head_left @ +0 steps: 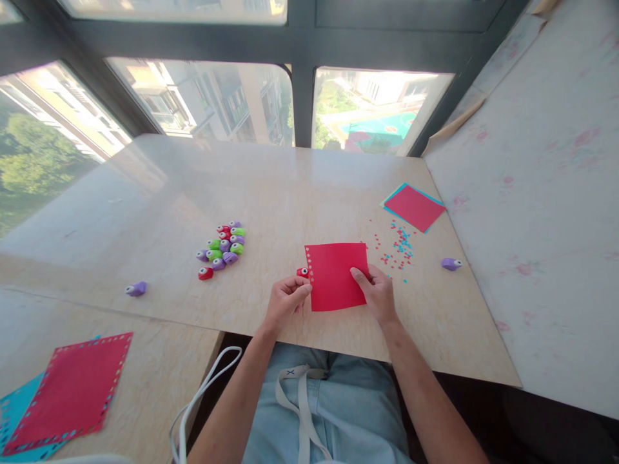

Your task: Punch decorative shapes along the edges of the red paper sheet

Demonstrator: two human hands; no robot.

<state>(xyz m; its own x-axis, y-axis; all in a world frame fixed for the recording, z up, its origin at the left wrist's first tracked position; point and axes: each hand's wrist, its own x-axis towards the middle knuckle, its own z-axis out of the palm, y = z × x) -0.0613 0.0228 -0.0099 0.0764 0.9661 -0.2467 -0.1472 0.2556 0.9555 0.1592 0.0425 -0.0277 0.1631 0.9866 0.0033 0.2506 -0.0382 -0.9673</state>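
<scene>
Square red paper sheet (337,278), perforated along its left edge, is over the pale wood-grain bench (290,193). Right hand (380,295): fingers pinch sheet's right edge. Left hand (286,301): at sheet's left edge, beside small red plastic punch (302,272); finger grip cannot be determined.

Pale table (290,193), clustered colourful punches (225,245), red and blue confetti (402,242), stacked paper squares (414,208), edge-punched sheets (72,386)

On the pale drawstring (303,406) of the person's light blue trousers (360,403), I see one small dark mark (290,372) in the form of the letter X. I cannot tell if it is printed or stitched.
</scene>
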